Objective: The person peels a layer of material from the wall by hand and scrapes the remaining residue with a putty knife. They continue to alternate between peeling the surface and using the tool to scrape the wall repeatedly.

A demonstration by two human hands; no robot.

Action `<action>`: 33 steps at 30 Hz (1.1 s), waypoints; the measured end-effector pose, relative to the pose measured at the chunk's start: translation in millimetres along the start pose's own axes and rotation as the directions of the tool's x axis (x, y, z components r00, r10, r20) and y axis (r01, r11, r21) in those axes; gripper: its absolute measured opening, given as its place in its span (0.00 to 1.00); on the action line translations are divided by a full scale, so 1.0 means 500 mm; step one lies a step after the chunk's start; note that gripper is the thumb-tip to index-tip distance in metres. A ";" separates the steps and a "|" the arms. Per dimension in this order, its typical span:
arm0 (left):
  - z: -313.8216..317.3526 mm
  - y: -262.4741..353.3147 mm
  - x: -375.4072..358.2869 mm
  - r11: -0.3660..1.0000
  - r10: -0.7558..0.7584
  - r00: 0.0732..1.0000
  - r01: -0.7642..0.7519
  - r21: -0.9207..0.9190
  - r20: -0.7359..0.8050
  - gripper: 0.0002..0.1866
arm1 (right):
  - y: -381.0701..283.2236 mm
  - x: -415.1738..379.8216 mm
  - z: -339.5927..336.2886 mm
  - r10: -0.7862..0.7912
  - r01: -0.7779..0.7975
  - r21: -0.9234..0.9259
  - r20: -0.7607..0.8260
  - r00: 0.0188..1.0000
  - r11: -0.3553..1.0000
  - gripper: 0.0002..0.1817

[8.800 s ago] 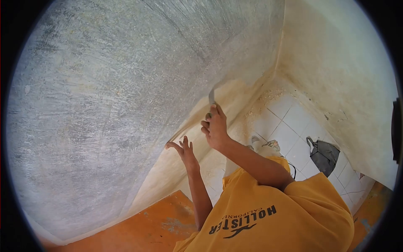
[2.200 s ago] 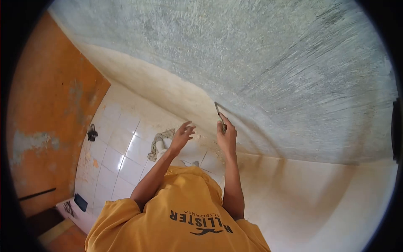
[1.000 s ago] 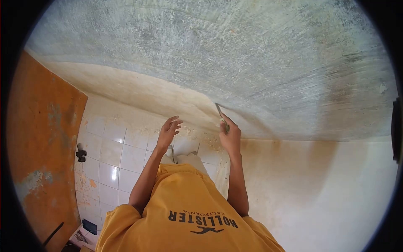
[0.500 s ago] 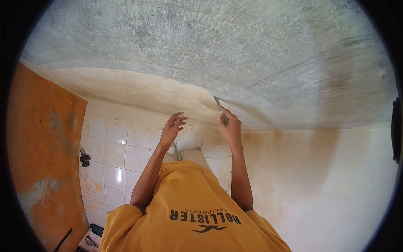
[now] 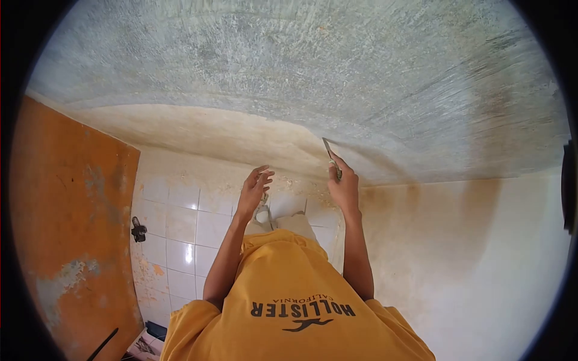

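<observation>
My right hand (image 5: pixel 345 189) is closed around the handle of a scraper (image 5: pixel 327 147), whose thin blade points up to the wall. The blade tip is at the border between the rough grey-green surface (image 5: pixel 253 54) and the smoother beige band (image 5: pixel 198 129) below it. To the left, my left hand (image 5: pixel 254 192) is raised in front of the lower wall with its fingers apart and slightly bent. It holds nothing.
An orange wall (image 5: pixel 78 210) with bare patches stands at the left. White floor tiles (image 5: pixel 180 225) carry orange flakes, and a dark object (image 5: pixel 138 229) lies on them. A box (image 5: pixel 146 346) is at the lower left. A pale wall (image 5: pixel 457 271) rises at the right.
The whole view has shifted, so the hands, walls and floor appear a little farther right. My right hand still holds the scraper at the border, and my left-hand fingers are slightly more bent.
</observation>
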State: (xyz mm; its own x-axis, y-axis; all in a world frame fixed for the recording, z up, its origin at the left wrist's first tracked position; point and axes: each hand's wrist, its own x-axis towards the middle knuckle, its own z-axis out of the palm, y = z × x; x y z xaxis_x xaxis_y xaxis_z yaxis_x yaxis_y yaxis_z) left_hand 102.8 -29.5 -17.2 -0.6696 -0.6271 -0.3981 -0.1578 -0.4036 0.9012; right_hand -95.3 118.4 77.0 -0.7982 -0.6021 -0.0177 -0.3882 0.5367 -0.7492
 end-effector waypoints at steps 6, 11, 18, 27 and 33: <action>-0.012 -0.009 0.000 1.000 -0.019 1.000 0.019 0.003 0.012 0.29 | 0.014 0.010 0.010 0.036 -0.035 -0.028 0.047 0.998 0.999 0.19; -0.008 0.003 0.004 1.000 -0.010 1.000 0.010 0.028 0.021 0.26 | 0.035 0.006 0.014 -0.063 0.064 0.038 -0.019 0.998 0.997 0.19; 0.005 0.024 0.009 0.999 0.010 1.000 -0.011 0.038 0.009 0.27 | 0.009 0.000 0.014 0.129 -0.129 0.001 0.038 0.991 0.992 0.19; 0.028 0.022 0.017 0.998 -0.009 0.998 0.005 0.066 0.063 0.27 | 0.025 0.010 -0.018 -0.031 0.032 0.039 -0.024 0.999 0.999 0.18; 0.041 0.033 0.020 0.998 0.008 0.998 -0.012 0.067 0.064 0.27 | 0.026 0.020 -0.014 -0.053 0.053 -0.038 -0.006 0.999 0.998 0.18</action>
State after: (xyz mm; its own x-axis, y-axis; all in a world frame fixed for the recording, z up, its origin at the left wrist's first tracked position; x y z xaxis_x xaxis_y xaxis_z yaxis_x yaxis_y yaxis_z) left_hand 78.7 -28.9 -2.6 -0.7157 -0.5863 -0.3794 -0.1977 -0.3508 0.9153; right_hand -111.5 123.3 71.7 -0.7791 -0.6264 0.0262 -0.4472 0.5260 -0.7234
